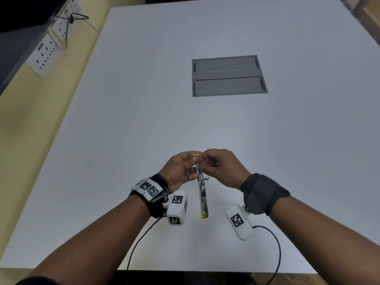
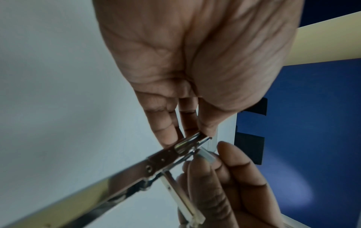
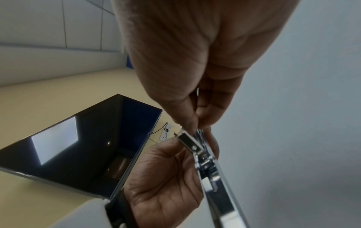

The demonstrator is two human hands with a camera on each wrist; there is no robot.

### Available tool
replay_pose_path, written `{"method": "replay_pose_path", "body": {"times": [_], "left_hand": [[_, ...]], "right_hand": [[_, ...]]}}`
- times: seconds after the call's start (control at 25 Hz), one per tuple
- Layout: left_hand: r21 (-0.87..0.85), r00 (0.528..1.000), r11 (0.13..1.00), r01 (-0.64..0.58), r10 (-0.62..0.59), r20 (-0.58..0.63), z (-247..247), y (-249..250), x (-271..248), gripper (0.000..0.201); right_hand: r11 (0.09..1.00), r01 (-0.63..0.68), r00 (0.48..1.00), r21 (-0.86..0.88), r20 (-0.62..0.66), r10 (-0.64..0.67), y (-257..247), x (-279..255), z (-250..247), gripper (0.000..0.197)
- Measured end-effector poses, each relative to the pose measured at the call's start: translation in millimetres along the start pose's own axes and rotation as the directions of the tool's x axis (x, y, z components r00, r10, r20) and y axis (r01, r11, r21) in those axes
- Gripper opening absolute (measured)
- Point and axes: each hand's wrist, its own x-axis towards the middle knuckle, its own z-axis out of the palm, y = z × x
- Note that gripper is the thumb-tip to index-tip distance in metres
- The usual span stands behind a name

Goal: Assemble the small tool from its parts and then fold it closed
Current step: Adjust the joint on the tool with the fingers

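Observation:
A slim chrome tool with yellow tips at both ends is held above the white table, its long axis running towards me. My left hand pinches its far end from the left. My right hand pinches the same end from the right. In the left wrist view the tool runs in from the lower left, and a thin metal arm branches off at its hinge along the right hand's fingers. The right wrist view shows thumb and finger of the right hand on the tool's head, with the left hand's palm below.
A grey recessed hatch is set into the table farther back. A white socket strip with a plugged cable lies on the yellow ledge at the left. Black cables trail from the wrist cameras over the near table edge. A dark screen stands beside the table.

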Motion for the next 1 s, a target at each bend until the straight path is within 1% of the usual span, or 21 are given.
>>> {"method": "replay_pose_path", "body": {"times": [0.08, 0.16, 0.28, 0.52, 0.68, 0.76, 0.84, 0.92, 1.0], "left_hand": [[0.005, 1.000, 1.000, -0.004, 0.004, 0.002, 1.9, -2.7, -1.0, 0.023], [0.002, 1.000, 1.000, -0.005, 0.005, -0.004, 3.5, -2.7, -1.8, 0.022], [0.013, 1.000, 1.000, -0.001, 0.001, -0.003, 4.5, -1.2, -2.7, 0.022], [0.053, 1.000, 0.999, -0.012, 0.013, -0.010, 10.7, -2.0, -3.9, 0.022], [0.041, 1.000, 0.999, -0.013, 0.012, 0.009, 11.3, -0.5, -2.3, 0.022], [0.038, 1.000, 0.999, -0.003, 0.002, 0.020, 12.1, -0.4, -2.7, 0.023], [0.031, 1.000, 0.999, 0.006, -0.006, 0.022, 12.7, -0.9, -3.6, 0.023], [0.021, 1.000, 1.000, 0.015, -0.016, 0.019, 12.6, -2.5, -4.4, 0.023], [0.018, 1.000, 1.000, 0.019, -0.019, 0.021, 12.1, -4.7, -4.9, 0.022]], "right_hand": [[0.999, -0.002, 1.000, -0.051, -0.020, 0.001, 0.5, -3.0, 1.8, 0.011], [0.998, -0.006, 1.000, -0.067, -0.030, 0.004, 0.7, -4.7, 1.7, 0.011], [0.995, -0.011, 1.000, -0.098, -0.021, 0.009, 0.2, -4.4, -1.4, 0.009], [0.984, 0.007, 1.000, -0.180, -0.008, -0.008, -2.0, -7.6, -3.6, 0.011], [0.976, 0.013, 0.999, -0.218, -0.030, -0.020, -6.1, -9.5, -3.2, 0.011], [0.989, -0.038, 0.997, -0.141, -0.065, 0.029, -7.8, -11.1, -2.3, 0.013], [0.993, -0.116, 0.990, 0.026, -0.075, 0.117, -8.1, -12.3, -2.6, 0.020], [0.967, -0.194, 0.979, 0.166, -0.026, 0.201, -8.3, -13.0, -3.6, 0.028], [0.942, -0.243, 0.969, 0.234, 0.023, 0.244, -8.9, -13.4, -3.6, 0.030]]}}
